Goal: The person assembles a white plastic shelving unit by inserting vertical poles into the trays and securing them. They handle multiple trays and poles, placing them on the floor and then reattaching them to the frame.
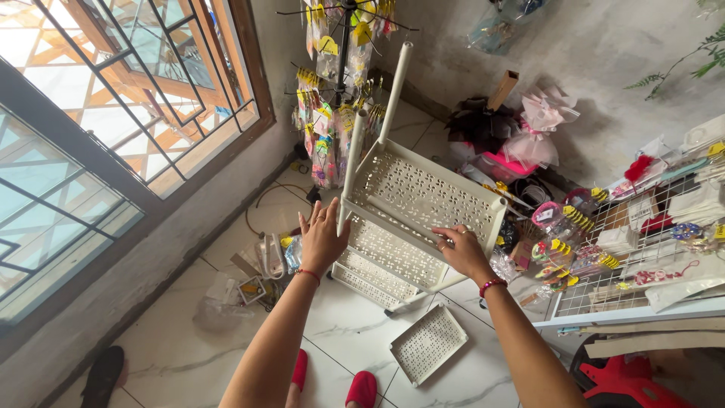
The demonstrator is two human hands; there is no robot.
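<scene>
Steadying the white perforated shelf rack [411, 219], I judge the step in hand to be holding its frame true while the tiers sit on their poles: I would keep both hands level, press evenly at the two sides, and avoid twisting, since the two upright poles [393, 94] lean away to the far side and the whole unit looks tilted off the floor. Left hand [321, 238]: fingers spread wide, palm laid against the left corner post of the top tier, touching it rather than closing round it. Right hand [461, 249]: fingers curled over the near right edge of the top tray, gripping that rim. Rack position: centre of the scene, standing on the marble-pattern tiled floor [355, 325], between the window [113, 113] at left and a wire display table [642, 257] of small goods at right. One loose white tray [428, 344] lies flat on the floor, near and slightly right of the rack, apart from both hands
</scene>
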